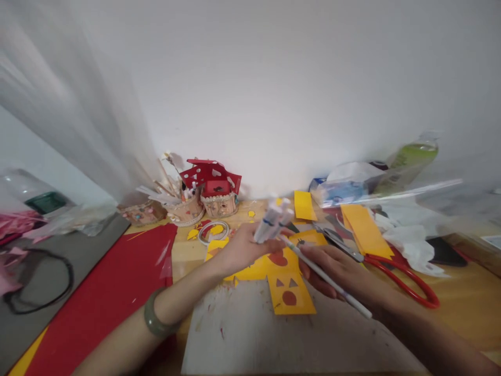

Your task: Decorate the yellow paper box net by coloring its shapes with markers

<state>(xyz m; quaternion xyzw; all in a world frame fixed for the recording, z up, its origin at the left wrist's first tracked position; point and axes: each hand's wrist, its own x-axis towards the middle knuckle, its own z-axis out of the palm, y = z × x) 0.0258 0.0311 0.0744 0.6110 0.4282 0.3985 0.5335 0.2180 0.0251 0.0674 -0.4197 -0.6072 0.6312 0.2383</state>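
Observation:
My left hand [240,248], with a green bangle [155,313] on its wrist, is closed around a bundle of white pens [270,224] with dark blue bands, blurred at their upper ends. A single slim white pen [354,304] lies in my right hand [340,266], slanting down to the right; its upper end is close to the bundle. Below both hands, a yellow card [291,290] with two brown triangles and a round brown shape rests on a grey-white board [235,329]. More yellow paper [250,271] with brown shapes is partly hidden behind my hands.
Red-handled scissors [415,284] lie right of my right hand, beside folded yellow paper [366,230]. Red card [105,287] covers the left side. Decorated pots [183,211] and a tape roll [213,233] stand behind. A green bottle [410,162] and crumpled tissue [415,245] are at right.

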